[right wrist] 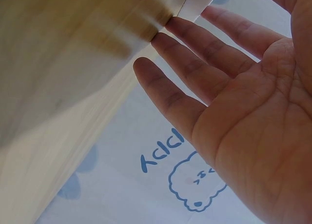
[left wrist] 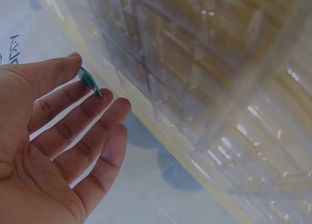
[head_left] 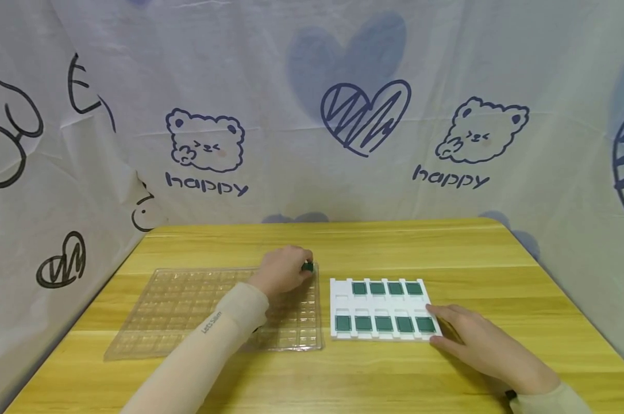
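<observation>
My left hand pinches a small flat green square between thumb and fingertips, over the far right corner of a clear plastic tray. In the left wrist view the square shows almost edge-on, beside the tray's wall. To the right lies a white slotted holder with green squares in two rows; the far row's leftmost slot is bare. My right hand lies at the holder's right end, its fingers extended and its thumb at the near corner. The right wrist view shows those fingers nearly straight.
Both trays rest on a yellow wood-grain table. The clear tray is divided into many small pockets. Behind and at the sides hangs a white cloth printed with hearts, bears and lettering.
</observation>
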